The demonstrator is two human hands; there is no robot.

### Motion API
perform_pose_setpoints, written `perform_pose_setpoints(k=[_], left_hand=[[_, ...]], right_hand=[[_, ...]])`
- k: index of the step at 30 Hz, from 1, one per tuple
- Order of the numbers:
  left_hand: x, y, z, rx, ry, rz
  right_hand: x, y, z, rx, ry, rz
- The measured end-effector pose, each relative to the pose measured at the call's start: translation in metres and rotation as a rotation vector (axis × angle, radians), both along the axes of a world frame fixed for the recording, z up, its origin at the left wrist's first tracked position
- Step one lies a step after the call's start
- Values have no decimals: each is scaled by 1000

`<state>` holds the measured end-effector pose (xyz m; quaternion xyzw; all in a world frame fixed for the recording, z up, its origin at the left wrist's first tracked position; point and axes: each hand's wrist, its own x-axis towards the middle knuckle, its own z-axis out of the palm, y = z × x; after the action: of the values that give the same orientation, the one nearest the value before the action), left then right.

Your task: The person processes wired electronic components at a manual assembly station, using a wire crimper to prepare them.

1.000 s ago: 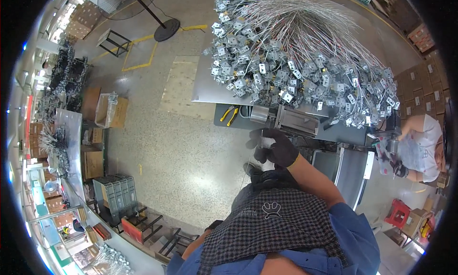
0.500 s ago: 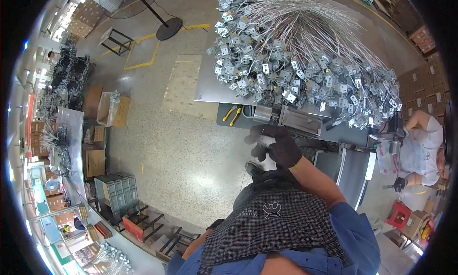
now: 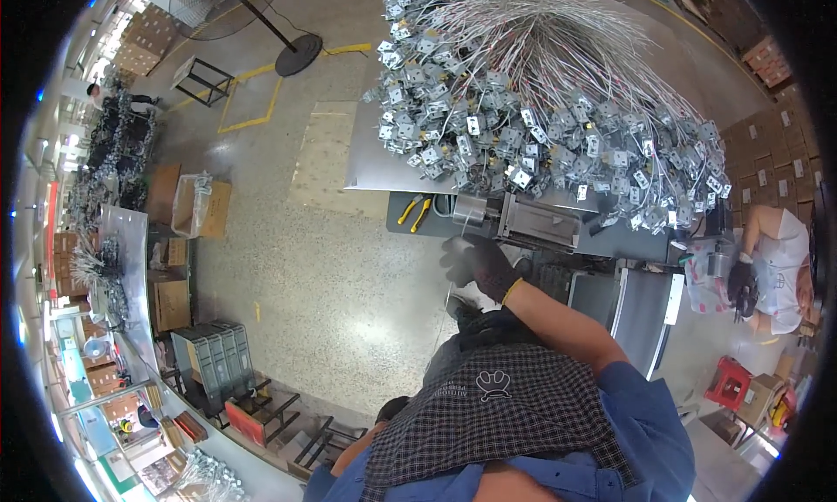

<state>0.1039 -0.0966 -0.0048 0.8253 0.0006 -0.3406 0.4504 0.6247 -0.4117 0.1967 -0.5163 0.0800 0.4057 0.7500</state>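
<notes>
My right hand [image 3: 481, 269], in a dark glove, hovers in front of the bench edge, with its fingers apart and slightly blurred. A pale patch shows on the glove; I see no separate thing in the grasp. Nearest to it are a metal cylinder [image 3: 471, 208] and a grey rail-like metal fixture [image 3: 538, 222]. Yellow-and-black pliers [image 3: 420, 213] lie left of the cylinder. My left hand [image 3: 394, 407], dark-gloved, is low beside the checked apron [image 3: 514, 397], which covers most of it; its fingers are hidden.
A big heap of small metal brackets with wires [image 3: 540, 127] covers the metal table [image 3: 370, 166]. Right of me stands a grey conveyor-like bench [image 3: 602, 310]. A co-worker's gloved hand [image 3: 741, 286] works at the far right. A pedestal fan [image 3: 299, 55] and grey bins [image 3: 214, 362] stand left.
My right hand has shifted slightly left and its fingers have spread from a more curled pose. The view has moved a little. The co-worker's gloved hand has risen toward the bench.
</notes>
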Motion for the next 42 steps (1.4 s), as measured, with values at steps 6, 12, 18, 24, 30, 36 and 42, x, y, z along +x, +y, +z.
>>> perform_pose_setpoints(k=[6,12,18,24,30,36,42], left_hand=[[4,4,5,-19,15,31],[94,-43,-22,352,-239,-158],[386,-187,151,-183,45,566],[482,-184,124,-109,-390,552],[483,-186,132,-216,-524,698],[440,-207,236,-348,-210,757],[408,-183,268,-233,-642,409]], right_hand=[[-12,-11,-41,-120,168,-27],[-24,15,16,-198,-122,90],[-20,-40,0,-368,-321,-4],[32,-44,45,-776,-1383,-125],[71,-22,61,-934,-1334,444],[28,-28,60,-372,-1087,-122],[-7,-13,83,-434,-1159,-78]])
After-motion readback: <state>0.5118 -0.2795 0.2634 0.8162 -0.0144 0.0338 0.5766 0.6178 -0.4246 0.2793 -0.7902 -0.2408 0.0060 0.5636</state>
